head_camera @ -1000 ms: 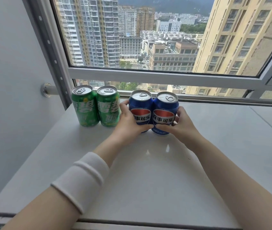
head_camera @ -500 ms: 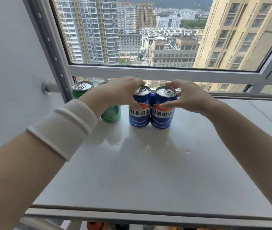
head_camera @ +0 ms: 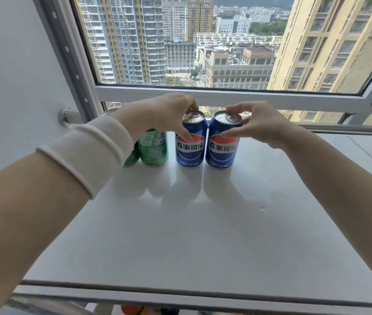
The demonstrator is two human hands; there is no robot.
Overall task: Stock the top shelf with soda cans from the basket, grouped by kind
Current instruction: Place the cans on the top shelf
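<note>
Cans, two blue, upright on the top shelf [head_camera: 180,235], a narrow gap between them: our left hand [head_camera: 169,114] pinches the left blue can [head_camera: 190,146], our right hand [head_camera: 260,123] grips the right blue can [head_camera: 222,148], likely squaring the pair beside the green cans [head_camera: 154,148], half hidden by our forearm [head_camera: 44,189]; basket out of view

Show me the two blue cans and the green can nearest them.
left blue can [head_camera: 190,149]: head view, on the logo band of its front.
right blue can [head_camera: 223,148]: head view, on the logo band of its front.
green can [head_camera: 154,148]: head view, on its label, below the wrist.
</note>
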